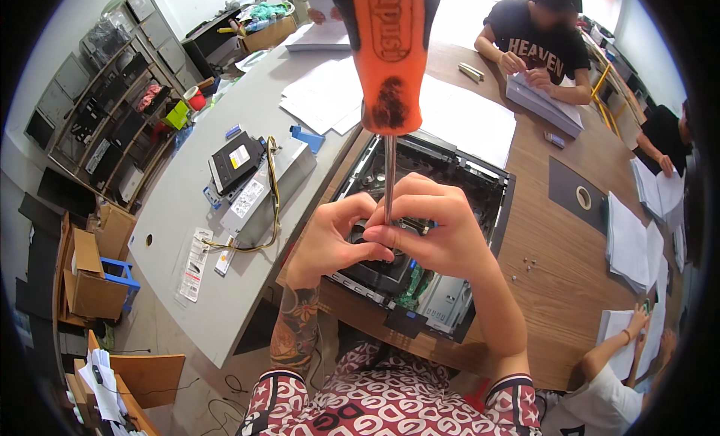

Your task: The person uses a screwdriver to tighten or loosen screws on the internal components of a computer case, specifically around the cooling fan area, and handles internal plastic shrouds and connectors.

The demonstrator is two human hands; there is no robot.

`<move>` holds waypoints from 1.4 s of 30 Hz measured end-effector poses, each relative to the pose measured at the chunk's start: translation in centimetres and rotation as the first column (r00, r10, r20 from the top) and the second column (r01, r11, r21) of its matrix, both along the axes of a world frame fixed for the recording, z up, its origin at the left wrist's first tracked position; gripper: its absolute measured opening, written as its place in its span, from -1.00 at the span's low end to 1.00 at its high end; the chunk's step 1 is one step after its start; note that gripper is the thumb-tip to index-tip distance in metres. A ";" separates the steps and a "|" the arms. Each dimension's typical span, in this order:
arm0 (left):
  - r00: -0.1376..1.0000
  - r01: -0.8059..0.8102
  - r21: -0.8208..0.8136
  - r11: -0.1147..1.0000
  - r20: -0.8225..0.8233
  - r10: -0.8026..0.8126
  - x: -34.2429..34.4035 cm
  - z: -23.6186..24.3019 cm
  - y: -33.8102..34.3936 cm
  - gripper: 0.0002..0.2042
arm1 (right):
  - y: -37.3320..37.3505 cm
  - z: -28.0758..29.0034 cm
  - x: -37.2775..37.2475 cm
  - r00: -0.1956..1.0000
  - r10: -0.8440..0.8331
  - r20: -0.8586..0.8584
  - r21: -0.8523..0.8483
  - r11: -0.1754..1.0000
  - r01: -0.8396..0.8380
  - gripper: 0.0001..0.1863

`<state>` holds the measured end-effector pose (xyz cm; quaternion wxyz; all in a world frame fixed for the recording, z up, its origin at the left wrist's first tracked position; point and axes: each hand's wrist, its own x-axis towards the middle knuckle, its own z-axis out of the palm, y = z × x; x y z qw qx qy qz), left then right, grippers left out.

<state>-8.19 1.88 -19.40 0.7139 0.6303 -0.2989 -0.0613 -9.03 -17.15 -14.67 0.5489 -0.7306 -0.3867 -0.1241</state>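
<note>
A screwdriver [395,91] with an orange and black handle stands upright, its handle rising close in front of the camera. My right hand [442,226] is closed, with thumb and fingers pinching the lower metal shaft. Against it, my left hand [330,241] is also closed, its thumb and fingertips pinched by the lower end of the shaft. What those left fingers hold is hidden, as is the screwdriver's tip. Both hands are over an opened desktop computer case [491,218] lying flat on the wooden table. Inside it, a green circuit board [415,286] shows below my right hand.
On the grey table at left lie a metal power supply [262,200] with cables, a black drive [232,162] and a blister pack [196,267]. Several small screws [527,263] and a tape roll [583,197] sit at right. Co-workers [536,46] handle paper stacks [544,106] around the table.
</note>
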 end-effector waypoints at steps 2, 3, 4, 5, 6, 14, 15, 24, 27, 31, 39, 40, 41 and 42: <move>0.999 -0.007 -0.063 0.998 -0.050 0.004 0.2 0.0 0.8 -0.82 | 0.1 0.4 -0.2 0.998 -0.069 -0.002 -0.002 0.998 0.069 -0.90; 0.995 -0.018 -0.126 0.992 -0.101 0.005 0.4 -0.1 1.3 -0.81 | 0.1 0.3 -0.2 0.997 -0.072 -0.004 -0.001 0.997 0.072 -0.90; 0.999 -0.032 -0.090 0.995 -0.022 0.030 0.5 -0.3 1.6 -0.76 | 0.0 0.2 -0.3 0.998 -0.066 -0.024 0.003 0.998 0.066 -0.90; 0.999 -0.031 -0.089 0.996 -0.023 0.029 0.5 -0.3 1.7 -0.76 | -0.1 0.1 -0.3 0.997 -0.059 -0.043 0.008 0.998 0.059 -0.91; 1.000 -0.024 -0.073 0.997 -0.012 0.023 0.4 -0.3 1.9 -0.76 | -0.1 0.1 -0.3 0.997 -0.060 -0.045 0.009 0.998 0.060 -0.91; 0.999 -0.042 -0.032 0.999 0.015 0.042 -0.1 -0.6 2.5 -0.76 | -0.2 -0.1 0.1 0.980 0.182 -0.079 -0.021 0.983 -0.184 -0.91; 1.000 -0.015 -0.048 0.999 0.002 0.015 -0.2 -0.5 2.3 -0.79 | -0.2 -0.1 0.2 0.983 0.168 -0.072 -0.015 0.985 -0.170 -0.90; 0.994 0.072 0.014 0.997 -0.086 -0.071 -1.0 0.2 0.1 -0.81 | -0.3 0.5 -0.1 0.978 0.103 -0.181 -0.021 0.994 -0.108 -0.80; 0.982 0.002 0.096 0.995 -0.186 0.016 -0.9 -0.5 0.4 -0.79 | 0.3 -0.3 0.4 0.998 -0.042 0.048 0.025 0.999 0.041 -0.79; 0.979 0.012 0.057 0.998 -0.205 0.000 -1.1 0.3 -0.2 -0.80 | 0.0 -0.7 0.5 0.989 -0.104 0.101 0.036 0.994 0.101 -0.82; 0.995 -0.074 -0.311 0.948 -0.081 0.051 -2.8 -2.1 -1.2 -0.76 | 0.5 -1.2 0.3 0.997 -0.073 0.006 0.207 0.976 0.070 -0.92; 0.994 -0.077 -0.198 0.977 -0.091 0.060 -2.7 -2.4 -0.8 -0.77 | 0.7 -1.2 0.3 0.999 -0.020 -0.029 0.240 0.970 0.027 -0.93; 0.991 -0.084 -0.085 0.993 -0.107 0.075 -2.7 -2.5 -0.8 -0.78 | 0.8 -1.5 0.1 0.997 0.037 -0.069 0.271 0.962 -0.017 -0.91; 0.994 -0.052 -0.135 0.990 -0.098 0.039 -2.7 -2.3 -0.9 -0.80 | 0.6 -1.7 0.1 0.991 0.084 -0.105 0.255 0.965 -0.055 -0.85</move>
